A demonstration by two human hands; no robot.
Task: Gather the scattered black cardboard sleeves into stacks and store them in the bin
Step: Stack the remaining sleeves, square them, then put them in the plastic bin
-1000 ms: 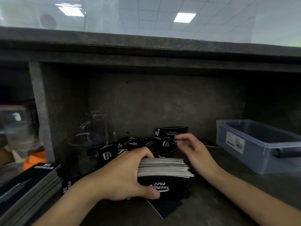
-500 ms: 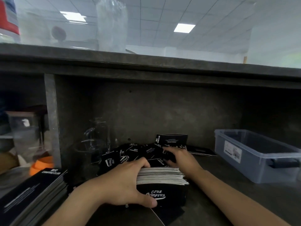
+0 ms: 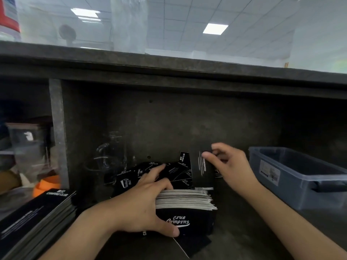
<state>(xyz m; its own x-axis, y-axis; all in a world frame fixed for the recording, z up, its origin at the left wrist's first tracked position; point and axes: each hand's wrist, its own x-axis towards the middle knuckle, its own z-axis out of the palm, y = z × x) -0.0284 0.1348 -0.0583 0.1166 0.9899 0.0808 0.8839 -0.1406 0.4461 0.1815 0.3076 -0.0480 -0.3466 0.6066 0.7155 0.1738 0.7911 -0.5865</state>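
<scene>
A thick stack of black sleeves (image 3: 185,202), white edges up and "Club Camping" on its front, stands on the dark shelf. My left hand (image 3: 139,203) grips its left end, thumb across the front. Behind it lies a loose heap of scattered black sleeves (image 3: 150,174). My right hand (image 3: 231,166) is raised above the heap and pinches a few black sleeves (image 3: 201,164) held upright. The blue-grey plastic bin (image 3: 293,177) sits to the right, and I see nothing inside it from here.
Another stack of black sleeves (image 3: 35,216) lies at the lower left. Clear glass jugs (image 3: 110,156) stand at the back left of the shelf compartment. An orange object (image 3: 47,185) and a clear container (image 3: 28,145) sit beyond the grey divider (image 3: 58,136). One sleeve (image 3: 191,244) lies flat under the stack.
My right hand reached down into the heap, then lifted up and to the right with a few sleeves pinched in it. My left hand stayed on the stack.
</scene>
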